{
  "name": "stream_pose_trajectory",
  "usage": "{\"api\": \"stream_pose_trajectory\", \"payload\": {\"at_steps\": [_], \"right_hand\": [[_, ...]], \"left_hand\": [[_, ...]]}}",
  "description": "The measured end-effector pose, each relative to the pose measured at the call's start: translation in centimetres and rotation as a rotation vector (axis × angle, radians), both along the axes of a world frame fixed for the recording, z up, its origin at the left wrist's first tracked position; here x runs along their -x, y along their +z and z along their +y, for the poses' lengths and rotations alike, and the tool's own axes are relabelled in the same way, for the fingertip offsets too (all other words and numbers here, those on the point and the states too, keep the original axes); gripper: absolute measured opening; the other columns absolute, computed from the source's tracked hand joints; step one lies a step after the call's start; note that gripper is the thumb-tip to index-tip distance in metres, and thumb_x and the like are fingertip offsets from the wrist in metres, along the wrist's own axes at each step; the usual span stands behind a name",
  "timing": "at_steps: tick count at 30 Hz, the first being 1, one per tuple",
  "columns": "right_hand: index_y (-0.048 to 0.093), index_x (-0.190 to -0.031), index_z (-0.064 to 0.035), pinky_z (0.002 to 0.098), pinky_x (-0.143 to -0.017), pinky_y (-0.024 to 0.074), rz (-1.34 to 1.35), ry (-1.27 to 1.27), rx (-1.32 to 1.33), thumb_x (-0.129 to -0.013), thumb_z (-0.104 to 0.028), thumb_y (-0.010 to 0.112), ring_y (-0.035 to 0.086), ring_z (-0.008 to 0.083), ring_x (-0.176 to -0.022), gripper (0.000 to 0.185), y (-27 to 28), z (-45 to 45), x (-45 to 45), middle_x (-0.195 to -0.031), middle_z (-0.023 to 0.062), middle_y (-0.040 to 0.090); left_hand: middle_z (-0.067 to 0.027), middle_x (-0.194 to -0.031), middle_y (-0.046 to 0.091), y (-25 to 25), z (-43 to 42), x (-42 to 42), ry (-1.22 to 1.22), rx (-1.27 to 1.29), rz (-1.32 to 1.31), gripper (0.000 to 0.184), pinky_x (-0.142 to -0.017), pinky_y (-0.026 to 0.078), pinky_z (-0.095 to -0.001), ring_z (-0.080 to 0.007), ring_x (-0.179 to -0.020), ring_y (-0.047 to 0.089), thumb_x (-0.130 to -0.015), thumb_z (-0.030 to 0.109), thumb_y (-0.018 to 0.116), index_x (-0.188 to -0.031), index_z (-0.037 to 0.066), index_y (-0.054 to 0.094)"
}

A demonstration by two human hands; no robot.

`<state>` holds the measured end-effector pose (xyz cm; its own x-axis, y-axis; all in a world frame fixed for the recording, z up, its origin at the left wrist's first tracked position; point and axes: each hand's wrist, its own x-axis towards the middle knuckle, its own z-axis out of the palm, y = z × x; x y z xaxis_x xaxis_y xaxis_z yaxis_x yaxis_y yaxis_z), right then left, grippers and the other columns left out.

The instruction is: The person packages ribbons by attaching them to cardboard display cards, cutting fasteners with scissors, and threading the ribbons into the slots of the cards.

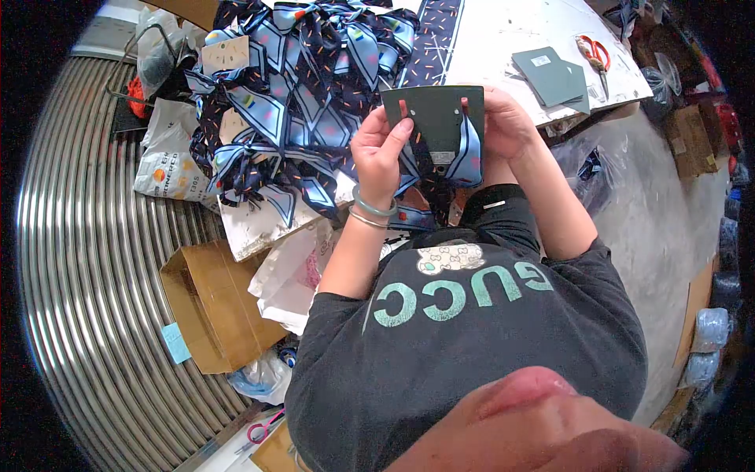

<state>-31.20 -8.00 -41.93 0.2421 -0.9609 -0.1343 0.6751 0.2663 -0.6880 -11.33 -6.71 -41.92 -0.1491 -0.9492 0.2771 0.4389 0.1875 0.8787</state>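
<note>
A dark green display card (436,118) is held up in front of my chest between both hands. My left hand (379,149), with two bracelets at the wrist, grips the card's left edge, thumb on its face. My right hand (506,124) is closed at the card's right edge, its fingertips partly hidden behind it. A blue and navy patterned scarf (469,157) hangs from the card, passing through slots near its top. A small white label sits low on the card. Beyond my left hand lies a heap of similar scarves (314,118), several with beige cards (226,55).
On the white table (503,39) are spare dark green cards (546,76) and orange-handled scissors (595,61). A cardboard box (224,307) and white plastic bags (287,275) sit below at left. A ribbed metal shutter (102,236) lines the left side.
</note>
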Motion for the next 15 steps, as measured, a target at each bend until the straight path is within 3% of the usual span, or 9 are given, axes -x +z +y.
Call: {"api": "stream_pose_trajectory", "payload": {"at_steps": [8,15], "right_hand": [[0.063,-0.086,-0.0025,0.0134,-0.036,0.0275,-0.114,0.007,-0.084,-0.088,-0.012,0.061,0.045,-0.0003,-0.046,0.010,-0.78,0.01,-0.53,-0.068,-0.0016,0.060],[0.064,-0.089,-0.0012,0.0139,-0.039,0.0312,-0.034,-0.089,-0.123,-0.087,-0.010,0.059,0.047,0.0006,-0.050,0.010,-0.77,-0.25,-0.61,-0.071,-0.0014,0.061]], "left_hand": [[-0.0087,-0.102,0.067,0.07,-0.21,0.09,-0.087,-0.184,0.153,0.025,-0.079,0.048,-0.0223,-0.0112,-0.089,0.062,-0.087,-0.002,0.058,-0.112,-0.003,0.059],[-0.0065,-0.100,0.066,0.08,0.10,-0.20,0.030,-0.008,-0.016,0.023,-0.078,0.047,-0.0221,-0.0090,-0.084,0.060,-0.088,-0.003,0.057,-0.111,-0.003,0.059]]}}
